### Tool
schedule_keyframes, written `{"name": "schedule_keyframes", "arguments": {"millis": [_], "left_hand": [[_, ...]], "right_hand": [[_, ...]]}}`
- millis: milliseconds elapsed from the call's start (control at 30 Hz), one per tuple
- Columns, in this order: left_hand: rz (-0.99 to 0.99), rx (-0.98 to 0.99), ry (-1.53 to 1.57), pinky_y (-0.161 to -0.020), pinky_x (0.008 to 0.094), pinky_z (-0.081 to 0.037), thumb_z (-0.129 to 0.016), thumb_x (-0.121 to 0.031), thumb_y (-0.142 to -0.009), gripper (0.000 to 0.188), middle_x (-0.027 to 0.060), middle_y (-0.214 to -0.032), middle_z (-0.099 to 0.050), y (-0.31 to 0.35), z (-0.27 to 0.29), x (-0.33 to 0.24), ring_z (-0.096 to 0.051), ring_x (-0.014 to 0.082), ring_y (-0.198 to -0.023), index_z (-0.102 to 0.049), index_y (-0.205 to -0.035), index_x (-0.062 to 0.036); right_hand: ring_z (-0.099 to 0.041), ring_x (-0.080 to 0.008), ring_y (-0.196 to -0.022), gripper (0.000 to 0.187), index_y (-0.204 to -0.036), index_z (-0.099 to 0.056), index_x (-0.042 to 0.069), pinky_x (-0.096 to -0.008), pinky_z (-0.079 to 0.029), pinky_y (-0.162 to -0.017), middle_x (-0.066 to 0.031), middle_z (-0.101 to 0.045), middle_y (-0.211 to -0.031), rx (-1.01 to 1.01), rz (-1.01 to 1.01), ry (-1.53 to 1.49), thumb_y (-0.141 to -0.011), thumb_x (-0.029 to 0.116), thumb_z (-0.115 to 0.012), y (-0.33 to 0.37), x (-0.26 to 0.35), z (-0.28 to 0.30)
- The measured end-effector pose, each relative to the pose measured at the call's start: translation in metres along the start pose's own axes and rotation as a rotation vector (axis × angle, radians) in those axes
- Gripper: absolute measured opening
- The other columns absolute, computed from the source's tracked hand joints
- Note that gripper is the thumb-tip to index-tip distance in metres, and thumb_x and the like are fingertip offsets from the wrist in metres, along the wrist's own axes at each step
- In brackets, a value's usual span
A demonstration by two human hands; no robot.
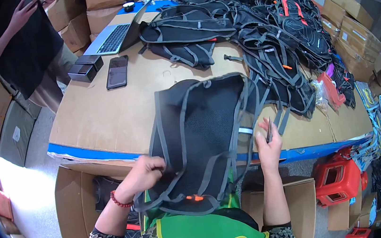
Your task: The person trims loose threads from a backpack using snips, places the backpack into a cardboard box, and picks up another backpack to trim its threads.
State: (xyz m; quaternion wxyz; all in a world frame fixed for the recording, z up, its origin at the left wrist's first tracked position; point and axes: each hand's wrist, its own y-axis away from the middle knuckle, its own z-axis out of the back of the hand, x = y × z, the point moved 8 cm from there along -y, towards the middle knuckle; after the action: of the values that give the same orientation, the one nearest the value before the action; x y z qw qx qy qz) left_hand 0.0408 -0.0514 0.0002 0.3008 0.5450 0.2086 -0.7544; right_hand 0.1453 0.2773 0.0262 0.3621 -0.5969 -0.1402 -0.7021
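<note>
A black backpack (209, 116) with grey edging lies in front of me, its top on the table and its lower end hanging over the near edge toward my lap. An orange buckle (194, 198) sits at its bottom. My left hand (146, 173) is closed at the backpack's lower left side, pinching its edge or strap. To the right of the backpack, my right hand (270, 146) is raised, closed round a slim, dark, pointed metal tool (269, 129). Its exact kind does not show. A grey strap passes close to that hand's fingers.
Many black backpacks (266, 38) are heaped across the table's far right. A laptop (116, 35), a phone (117, 72) and dark boxes (85, 68) occupy the left. Cartons (74, 200) and a red stool (333, 177) flank me below. Another person (25, 49) stands at the far left.
</note>
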Motion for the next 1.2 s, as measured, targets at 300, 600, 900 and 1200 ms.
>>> {"name": "schedule_keyframes", "arguments": {"millis": [300, 600, 900, 1200], "left_hand": [[-0.222, 0.090, -0.560, -0.059, 0.0417, -0.046, -0.056, 0.003, -0.059, 0.016, 0.0117, -0.076, -0.056, 0.011, -0.021, -0.028, -0.060, 0.0322, -0.069, -0.063, -0.072, -0.0041], [-0.003, 0.367, 0.301, -0.071, 0.0311, -0.050, -0.068, -0.027, -0.083, 0.046, 0.0119, -0.095, -0.061, -0.003, 0.006, -0.009, -0.062, 0.0207, -0.084, -0.052, -0.114, 0.0026], [0.196, -0.024, 1.219, -0.078, 0.0390, -0.054, -0.060, -0.029, -0.089, 0.042, 0.0216, -0.103, -0.064, -0.090, 0.049, 0.010, -0.065, 0.0313, -0.092, -0.054, -0.115, 0.0036], [0.042, -0.163, 1.018, -0.075, 0.0334, -0.057, -0.052, 0.008, -0.057, 0.042, 0.0148, -0.090, -0.068, -0.070, 0.064, 0.011, -0.067, 0.0218, -0.077, -0.063, -0.098, 0.0096]], "right_hand": [[-0.056, -0.0122, -0.086, 0.060, -0.135, -0.041, 0.003, -0.0241, -0.047, -0.072, -0.0087, -0.057, -0.102, -0.065, -0.120, -0.301, -0.082, 0.013, -0.067, -0.087, -0.009, -0.031], [-0.054, -0.0078, -0.056, 0.049, -0.117, -0.053, -0.005, -0.0223, -0.044, -0.049, -0.0019, -0.059, -0.076, 0.096, -0.190, -0.636, -0.070, -0.003, -0.068, -0.057, -0.016, -0.031], [-0.059, -0.0100, -0.065, 0.030, -0.096, -0.067, -0.004, -0.0222, -0.047, -0.061, -0.0053, -0.065, -0.079, 0.338, -0.104, -0.489, -0.066, -0.005, -0.070, 0.006, 0.015, -0.005], [-0.055, -0.0048, -0.067, 0.025, -0.092, -0.069, -0.005, -0.0203, -0.043, -0.062, 0.0014, -0.064, -0.073, 0.487, -0.085, -0.337, -0.068, -0.005, -0.071, 0.027, -0.001, 0.013]]}}
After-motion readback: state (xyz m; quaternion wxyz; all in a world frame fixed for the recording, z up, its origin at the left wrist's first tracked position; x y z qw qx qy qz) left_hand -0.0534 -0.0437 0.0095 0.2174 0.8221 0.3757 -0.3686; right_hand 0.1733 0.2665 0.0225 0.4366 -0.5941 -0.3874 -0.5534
